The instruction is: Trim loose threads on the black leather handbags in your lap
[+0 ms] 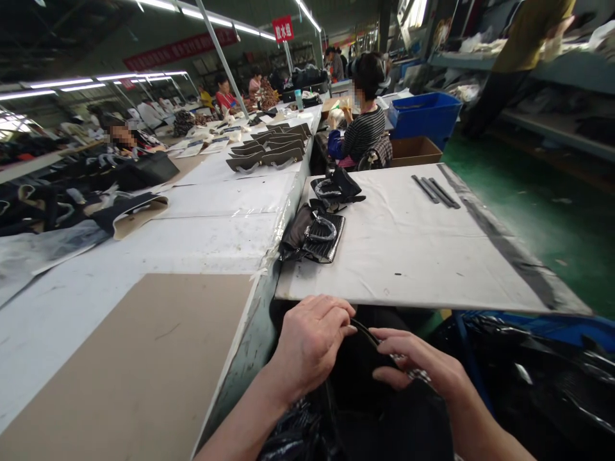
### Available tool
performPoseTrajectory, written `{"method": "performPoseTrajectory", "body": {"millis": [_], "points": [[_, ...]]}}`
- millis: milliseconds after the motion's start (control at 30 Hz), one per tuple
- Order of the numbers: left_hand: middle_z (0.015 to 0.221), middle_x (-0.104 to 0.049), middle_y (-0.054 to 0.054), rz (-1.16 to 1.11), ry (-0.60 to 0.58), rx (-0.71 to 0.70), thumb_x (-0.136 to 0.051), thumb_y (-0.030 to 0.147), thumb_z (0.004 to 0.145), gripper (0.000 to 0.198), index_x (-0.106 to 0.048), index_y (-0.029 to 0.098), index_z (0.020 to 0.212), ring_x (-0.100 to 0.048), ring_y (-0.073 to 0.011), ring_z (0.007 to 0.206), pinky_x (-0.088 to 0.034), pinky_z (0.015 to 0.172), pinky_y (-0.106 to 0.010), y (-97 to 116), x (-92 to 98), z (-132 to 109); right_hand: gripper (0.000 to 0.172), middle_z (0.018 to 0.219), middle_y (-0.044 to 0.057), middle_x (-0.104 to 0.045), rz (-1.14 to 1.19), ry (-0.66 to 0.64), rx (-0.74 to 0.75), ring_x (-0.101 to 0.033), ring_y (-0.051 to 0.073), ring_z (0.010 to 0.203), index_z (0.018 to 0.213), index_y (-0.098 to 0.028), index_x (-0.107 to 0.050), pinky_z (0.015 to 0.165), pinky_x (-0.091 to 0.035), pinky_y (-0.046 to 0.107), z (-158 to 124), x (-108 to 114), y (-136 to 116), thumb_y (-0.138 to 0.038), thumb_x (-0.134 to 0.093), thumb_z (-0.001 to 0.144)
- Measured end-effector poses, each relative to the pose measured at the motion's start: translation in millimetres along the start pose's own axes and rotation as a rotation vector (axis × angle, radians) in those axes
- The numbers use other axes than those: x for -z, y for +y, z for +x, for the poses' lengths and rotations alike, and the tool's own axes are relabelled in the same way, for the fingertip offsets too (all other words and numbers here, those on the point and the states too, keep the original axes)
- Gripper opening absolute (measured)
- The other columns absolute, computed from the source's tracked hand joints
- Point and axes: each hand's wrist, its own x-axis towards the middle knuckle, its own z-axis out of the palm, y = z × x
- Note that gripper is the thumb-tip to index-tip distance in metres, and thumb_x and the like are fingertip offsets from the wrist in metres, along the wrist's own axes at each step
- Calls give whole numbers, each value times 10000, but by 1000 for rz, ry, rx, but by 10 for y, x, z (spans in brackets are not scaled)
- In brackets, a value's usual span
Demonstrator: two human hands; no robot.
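Observation:
A black bag lies in my lap, its dark fabric facing up and a thin pale line, perhaps a zipper, running along its upper edge. My left hand is closed over the left part of that edge, fingers bent together. On the right, my right hand pinches the same edge between thumb and fingers. The bag's lower part is dark and hard to make out. Beyond my hands, two small black handbags with plastic-wrapped handles rest on the white-covered table.
Several dark strips lie at the table's far right. A long workbench runs along my left, with a beige board and stacked dark panels. Black plastic fills a blue bin at right. A co-worker sits ahead.

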Motion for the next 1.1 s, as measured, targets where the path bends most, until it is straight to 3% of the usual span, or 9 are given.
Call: {"method": "performPoseTrajectory", "body": {"millis": [200, 333, 467, 633, 867, 1100], "points": [[937, -702, -17, -55, -51, -44, -627, 107, 864, 107, -573, 165, 794, -634, -161, 868, -471, 790, -297, -51, 48, 5, 118, 1003, 45, -712, -137, 160, 181, -707, 132, 825, 992, -218, -592, 705, -571, 163, 53, -22, -120, -146, -595, 899], [1018, -703, -30, -64, -125, -84, -598, 138, 891, 107, -565, 166, 793, -634, -165, 905, -470, 817, -304, -91, 109, 24, 121, 1009, 57, -699, -162, 114, 208, -702, 118, 859, 978, -209, -584, 713, -553, 139, 76, -29, -141, -112, -574, 906], [1055, -709, -31, -67, -150, -146, -576, 145, 906, 103, -573, 170, 806, -639, -165, 924, -463, 824, -304, -103, 141, 43, 99, 1036, 87, -699, -150, 112, 236, -673, 147, 1012, 956, -197, -560, 793, -542, 152, 69, -64, -119, -107, -554, 915], [949, -725, -29, -62, -124, -158, -567, 165, 913, 99, -586, 173, 817, -642, -161, 846, -461, 790, -306, -111, 109, 44, 61, 1032, 80, -702, -113, 121, 176, -694, 149, 946, 889, -209, -570, 773, -550, 158, 83, -92, -126, -167, -546, 926], [916, -725, -24, -40, -105, -115, -578, 171, 904, 100, -581, 170, 804, -645, -153, 827, -452, 790, -308, -100, 78, 31, 151, 988, 70, -710, 1, 167, 39, -689, 164, 861, 801, -226, -600, 766, -566, 206, 89, -151, -126, -260, -535, 933], [892, -721, -22, 0, -131, -82, -565, 195, 909, 133, -563, 173, 778, -638, -160, 805, -451, 779, -309, -93, 75, 20, 141, 1042, 63, -712, 63, 141, 11, -695, 153, 830, 827, -227, -613, 734, -561, 192, 90, -146, -125, -275, -533, 934]]}}
